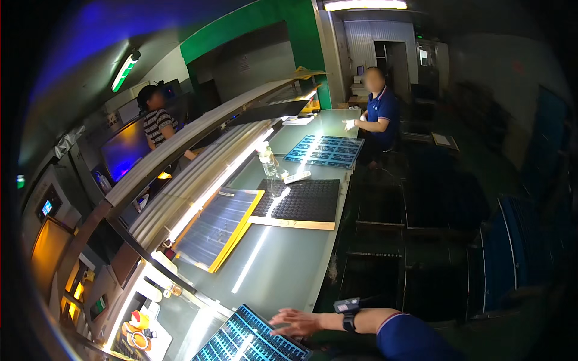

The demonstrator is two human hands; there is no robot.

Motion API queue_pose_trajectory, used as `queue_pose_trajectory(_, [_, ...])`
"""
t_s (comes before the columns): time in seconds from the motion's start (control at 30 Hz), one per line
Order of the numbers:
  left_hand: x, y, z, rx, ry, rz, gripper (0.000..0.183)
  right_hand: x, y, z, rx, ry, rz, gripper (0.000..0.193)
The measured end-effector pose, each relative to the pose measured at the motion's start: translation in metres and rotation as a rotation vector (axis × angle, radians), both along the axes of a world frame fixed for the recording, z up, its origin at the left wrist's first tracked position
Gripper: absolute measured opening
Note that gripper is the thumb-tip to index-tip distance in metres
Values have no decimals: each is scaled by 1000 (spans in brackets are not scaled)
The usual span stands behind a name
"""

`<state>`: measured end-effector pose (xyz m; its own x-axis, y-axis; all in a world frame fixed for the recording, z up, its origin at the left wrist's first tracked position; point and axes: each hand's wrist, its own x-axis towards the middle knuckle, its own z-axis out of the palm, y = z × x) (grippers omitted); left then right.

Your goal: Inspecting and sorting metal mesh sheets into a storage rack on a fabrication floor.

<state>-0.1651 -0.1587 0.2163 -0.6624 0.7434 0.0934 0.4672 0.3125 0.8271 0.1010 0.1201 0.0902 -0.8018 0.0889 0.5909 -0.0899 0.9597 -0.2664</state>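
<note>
One bare right hand (pixel 295 323) reaches in from the right, over the edge of a blue sheet (pixel 226 334) with dark shapes on it. The sheet lies on the near end of the grey table (pixel 283 256), low in the view, where part of it is cut off. The fingers are spread apart, and I see nothing pinched in them. I cannot tell if the tips touch the sheet or hang just above it. The left hand is out of view, so I cannot tell what it does.

My guess is that the step in hand is handling this sheet by its right edge. A next move would call for light, soft fingers near the rim, so the top does not get scratched.

One corner of the sheet points up the table, away from the person. Two edges slope down from that corner, one to the left and one to the right. The rest is cut off, so I cannot tell which way its long side runs.
</note>
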Motion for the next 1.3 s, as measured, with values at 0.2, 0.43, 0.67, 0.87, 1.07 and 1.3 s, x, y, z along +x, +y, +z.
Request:
queue_pose_trajectory(0.2, [-93, -118, -51, 209, -675, 229, 38, -50, 22, 21, 90, -2, 257, 42])
queue_pose_trajectory(0.43, [-114, -195, -35, 613, -1063, 426, 36, -74, -8, 135, -440, 462, 99, 17])
queue_pose_trajectory(0.67, [-63, -255, -94, 464, -395, -197, 66, -134, 71, 82, -932, 294, -478, 42])
queue_pose_trajectory(0.87, [67, -206, -96, -902, 258, 526, 114, -87, 34, -13, -463, -194, -631, 73])
queue_pose_trajectory(1.07, [100, -242, -141, -772, 372, 570, 94, -80, -94, -9, -115, -583, -153, 69])
queue_pose_trajectory(1.3, [62, -254, -151, -572, 567, 414, 59, -91, -104, -21, -5, -522, -227, 61])
